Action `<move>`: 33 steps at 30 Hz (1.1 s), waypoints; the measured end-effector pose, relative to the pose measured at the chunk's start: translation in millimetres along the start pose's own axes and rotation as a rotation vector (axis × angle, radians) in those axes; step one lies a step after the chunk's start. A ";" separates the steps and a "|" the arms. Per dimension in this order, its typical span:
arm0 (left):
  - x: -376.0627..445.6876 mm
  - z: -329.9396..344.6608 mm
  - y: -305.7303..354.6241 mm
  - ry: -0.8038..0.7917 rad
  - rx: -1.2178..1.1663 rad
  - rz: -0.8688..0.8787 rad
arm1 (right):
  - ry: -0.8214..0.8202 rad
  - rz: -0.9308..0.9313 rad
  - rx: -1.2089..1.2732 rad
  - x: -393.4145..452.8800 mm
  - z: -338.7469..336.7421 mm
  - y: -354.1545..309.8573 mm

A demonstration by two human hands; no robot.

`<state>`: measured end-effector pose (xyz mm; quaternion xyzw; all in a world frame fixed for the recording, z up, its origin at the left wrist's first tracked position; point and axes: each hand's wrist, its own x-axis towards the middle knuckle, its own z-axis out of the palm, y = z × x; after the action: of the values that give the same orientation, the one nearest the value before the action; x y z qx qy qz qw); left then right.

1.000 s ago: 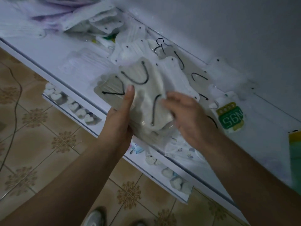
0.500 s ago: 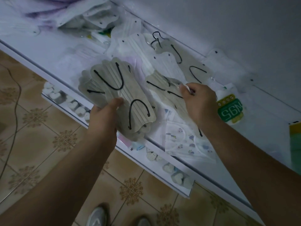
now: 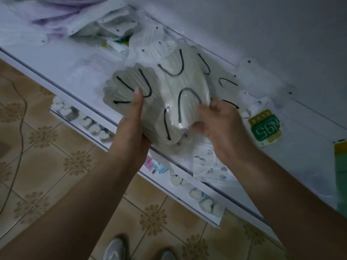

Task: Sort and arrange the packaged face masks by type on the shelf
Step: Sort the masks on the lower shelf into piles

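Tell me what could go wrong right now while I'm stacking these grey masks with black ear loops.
The fanned stack of grey masks is pinned mainly by your left hand's thumb, so slick packets could slide out. The packet your right hand pinches may skid off the top. The printed mask packet lies at the shelf edge, under your arms, and might get knocked down.

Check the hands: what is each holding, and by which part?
Left hand grips the stack of grey masks at its near edge, thumb on top. Right hand pinches one packaged mask by its near corner.
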<state>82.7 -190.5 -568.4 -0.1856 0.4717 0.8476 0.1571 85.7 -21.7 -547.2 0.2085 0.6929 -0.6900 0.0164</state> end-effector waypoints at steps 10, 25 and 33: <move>8.7 -7.0 -15.3 0.331 0.051 -0.030 | 0.263 -0.419 -1.347 -0.1 -52.4 39.9; -13.4 10.1 -15.7 -0.009 0.013 0.035 | -0.050 -0.549 -1.080 -14.2 4.3 3.6; 11.5 -12.3 -6.4 0.411 0.063 0.085 | 0.140 -0.372 -1.372 5.1 -27.1 28.1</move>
<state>77.4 -196.7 -584.5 -0.3296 0.5277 0.7824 0.0274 97.0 4.7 -574.1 0.0735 0.9943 -0.0749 -0.0185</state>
